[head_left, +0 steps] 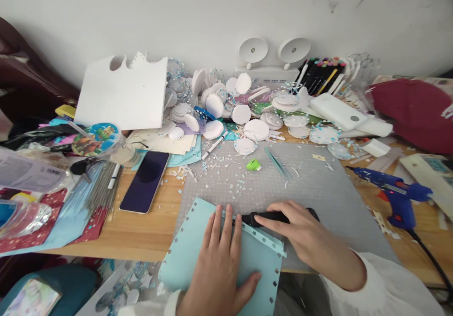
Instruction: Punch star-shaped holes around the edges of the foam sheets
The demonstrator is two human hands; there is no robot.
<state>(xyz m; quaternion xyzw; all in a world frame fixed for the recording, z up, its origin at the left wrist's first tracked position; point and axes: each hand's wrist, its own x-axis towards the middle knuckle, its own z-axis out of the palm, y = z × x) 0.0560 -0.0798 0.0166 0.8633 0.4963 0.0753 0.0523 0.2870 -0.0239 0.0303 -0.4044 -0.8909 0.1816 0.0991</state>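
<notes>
My left hand lies flat with its fingers stretched out on a sheet of light blue paper. Small star- or flower-shaped holes run along the sheet's edges. In my right hand is a black utility knife, held low over the paper's upper edge with its front end close to my left fingertips. A narrow punched strip runs along that edge and looks partly cut away from the sheet. The blade itself is too small to make out. Under the paper lies a grey cutting mat.
Paper scraps, a green clip-like piece and teal tweezers lie on the mat. A phone is left, a blue glue gun right. White foam discs crowd the back, beside a cut foam board and pens.
</notes>
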